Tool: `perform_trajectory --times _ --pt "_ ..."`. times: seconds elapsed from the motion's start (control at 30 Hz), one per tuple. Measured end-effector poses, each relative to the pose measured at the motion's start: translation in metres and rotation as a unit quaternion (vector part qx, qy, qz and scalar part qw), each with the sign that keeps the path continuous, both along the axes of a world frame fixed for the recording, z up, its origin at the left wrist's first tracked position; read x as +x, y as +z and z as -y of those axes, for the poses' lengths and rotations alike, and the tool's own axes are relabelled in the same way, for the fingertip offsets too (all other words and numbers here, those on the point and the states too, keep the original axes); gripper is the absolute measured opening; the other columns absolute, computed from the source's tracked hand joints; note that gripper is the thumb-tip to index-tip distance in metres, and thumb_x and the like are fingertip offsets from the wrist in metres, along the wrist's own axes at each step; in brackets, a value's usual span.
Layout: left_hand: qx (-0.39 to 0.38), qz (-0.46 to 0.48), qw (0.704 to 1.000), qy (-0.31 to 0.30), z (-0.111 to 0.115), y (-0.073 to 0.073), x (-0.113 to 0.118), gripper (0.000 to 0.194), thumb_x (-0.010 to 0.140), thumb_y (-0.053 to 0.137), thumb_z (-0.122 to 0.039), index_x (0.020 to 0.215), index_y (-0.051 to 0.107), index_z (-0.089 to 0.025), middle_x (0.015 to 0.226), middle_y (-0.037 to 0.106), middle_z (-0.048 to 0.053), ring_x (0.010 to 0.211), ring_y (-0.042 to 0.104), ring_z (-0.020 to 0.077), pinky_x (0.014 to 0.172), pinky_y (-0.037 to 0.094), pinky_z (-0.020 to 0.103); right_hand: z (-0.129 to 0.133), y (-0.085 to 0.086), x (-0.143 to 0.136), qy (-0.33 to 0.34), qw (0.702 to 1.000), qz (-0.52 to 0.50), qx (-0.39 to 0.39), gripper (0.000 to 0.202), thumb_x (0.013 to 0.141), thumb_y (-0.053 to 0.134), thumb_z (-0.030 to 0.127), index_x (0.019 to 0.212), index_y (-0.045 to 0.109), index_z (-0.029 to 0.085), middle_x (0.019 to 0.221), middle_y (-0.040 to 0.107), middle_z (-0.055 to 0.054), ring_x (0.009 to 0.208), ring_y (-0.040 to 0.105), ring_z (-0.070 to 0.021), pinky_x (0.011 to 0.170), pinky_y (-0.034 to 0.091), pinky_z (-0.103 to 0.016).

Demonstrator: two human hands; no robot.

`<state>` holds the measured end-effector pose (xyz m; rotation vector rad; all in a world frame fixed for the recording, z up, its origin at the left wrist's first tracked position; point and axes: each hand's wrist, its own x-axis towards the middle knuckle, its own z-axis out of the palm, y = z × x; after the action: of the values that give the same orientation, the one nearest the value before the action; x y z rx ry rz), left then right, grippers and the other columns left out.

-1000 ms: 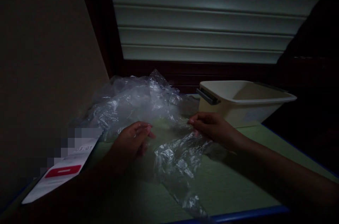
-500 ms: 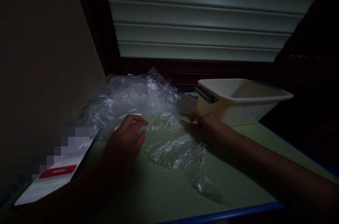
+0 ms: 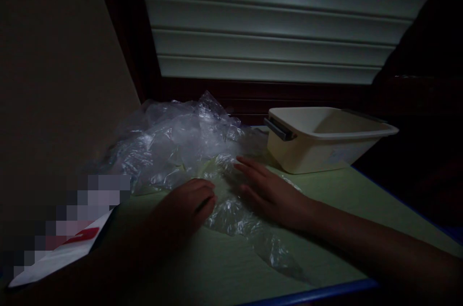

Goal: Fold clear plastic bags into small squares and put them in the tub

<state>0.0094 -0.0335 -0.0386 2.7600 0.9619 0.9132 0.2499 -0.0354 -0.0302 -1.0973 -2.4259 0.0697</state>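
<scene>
A thin clear plastic bag point(image 3: 235, 217) lies flat and wrinkled on the green table point(image 3: 224, 267). My right hand point(image 3: 271, 192) is over its right part, fingers apart and pointing left. At the bag's left edge is my left hand point(image 3: 191, 202), its fingers curled with the tips close to the thumb; whether plastic is between them is too dark to tell. Behind both hands a large heap of crumpled clear plastic point(image 3: 181, 132) rests against the wall side, touching or overlapping the flat bag.
A cream plastic bin point(image 3: 307, 152) with dark handles stands at the back right of the table. On the left lies a white sheet with a red mark point(image 3: 81, 236). A slatted panel point(image 3: 271, 21) rises behind the table, whose front edge is blue.
My right hand has moved left and towards me, away from the bin, and its fingers have spread. My left hand has shifted right and slightly down, its fingers more curled.
</scene>
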Motion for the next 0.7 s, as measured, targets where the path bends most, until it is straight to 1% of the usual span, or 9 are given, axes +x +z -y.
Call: perform_trajectory --times 0.07,0.13,0.23,0.4,0.47,0.53,0.6,0.7 --pt "-0.012 0.004 1.000 0.009 0.000 0.002 0.000 0.026 0.093 0.039 -0.019 0.087 0.064 -0.018 0.092 0.069 0.007 0.085 0.066 0.0188 0.079 0.055 0.028 0.003 -0.006 -0.003 0.020 0.998 0.045 -0.040 0.052 0.098 0.043 0.033 0.139 0.046 0.001 0.147 0.041 -0.027 0.137 0.040 -0.0321 0.109 0.039 -0.048" --pt "-0.024 0.005 1.000 0.019 0.000 0.003 0.000 0.027 0.093 0.039 -0.021 0.084 0.064 -0.018 0.090 0.070 0.006 0.082 0.066 0.0186 0.075 0.055 0.027 0.003 -0.009 -0.004 0.024 0.995 0.076 -0.054 0.053 0.099 0.041 0.035 0.138 0.048 0.000 0.146 0.041 -0.028 0.138 0.038 -0.0347 0.110 0.036 -0.050" --pt "-0.039 0.005 0.999 0.033 0.000 0.006 0.001 0.029 0.093 0.038 -0.023 0.080 0.064 -0.019 0.088 0.070 0.006 0.079 0.067 0.0182 0.071 0.055 0.027 0.002 -0.009 -0.004 0.017 0.993 0.097 -0.060 0.056 0.100 0.038 0.039 0.141 0.046 0.002 0.148 0.039 -0.028 0.138 0.037 -0.0353 0.111 0.034 -0.051" --pt "-0.041 0.003 0.998 0.054 -0.004 0.009 0.000 0.030 0.093 0.038 -0.026 0.080 0.064 -0.019 0.082 0.069 0.006 0.075 0.066 0.0195 0.072 0.055 0.031 0.002 -0.007 -0.003 0.016 0.993 0.108 -0.053 0.057 0.101 0.035 0.041 0.142 0.044 0.003 0.149 0.038 -0.026 0.139 0.035 -0.0350 0.111 0.033 -0.053" --pt "-0.033 0.005 0.998 0.059 -0.009 0.007 -0.001 0.029 0.093 0.038 -0.026 0.089 0.065 -0.017 0.090 0.070 0.009 0.083 0.067 0.0222 0.080 0.055 0.036 0.003 -0.008 -0.004 0.015 0.993 0.109 -0.050 0.057 0.101 0.035 0.041 0.142 0.044 0.002 0.149 0.038 -0.027 0.139 0.035 -0.0359 0.111 0.033 -0.053" --pt "-0.029 0.005 0.998 0.050 -0.016 0.005 -0.001 0.031 0.094 0.037 -0.025 0.101 0.066 -0.014 0.107 0.070 0.013 0.100 0.065 0.0248 0.092 0.052 0.041 0.003 -0.008 -0.005 0.013 0.993 0.111 -0.047 0.057 0.101 0.035 0.040 0.142 0.044 0.001 0.148 0.038 -0.027 0.139 0.035 -0.0361 0.111 0.033 -0.053" --pt "-0.034 -0.002 0.999 0.027 -0.021 0.001 0.001 0.033 0.094 0.037 -0.023 0.108 0.065 -0.013 0.119 0.067 0.014 0.111 0.062 0.0241 0.099 0.048 0.040 0.003 -0.008 -0.005 0.014 0.993 0.113 -0.046 0.057 0.101 0.035 0.039 0.142 0.044 0.001 0.148 0.038 -0.027 0.139 0.036 -0.0356 0.111 0.033 -0.053" --pt "-0.055 -0.019 0.998 -0.005 -0.024 -0.004 0.003 0.031 0.094 0.042 -0.022 0.111 0.067 -0.015 0.120 0.068 0.010 0.112 0.063 0.0212 0.101 0.048 0.035 0.003 -0.008 -0.004 0.018 0.993 0.112 -0.046 0.057 0.101 0.034 0.040 0.141 0.044 0.001 0.147 0.039 -0.028 0.139 0.036 -0.0359 0.111 0.034 -0.053"
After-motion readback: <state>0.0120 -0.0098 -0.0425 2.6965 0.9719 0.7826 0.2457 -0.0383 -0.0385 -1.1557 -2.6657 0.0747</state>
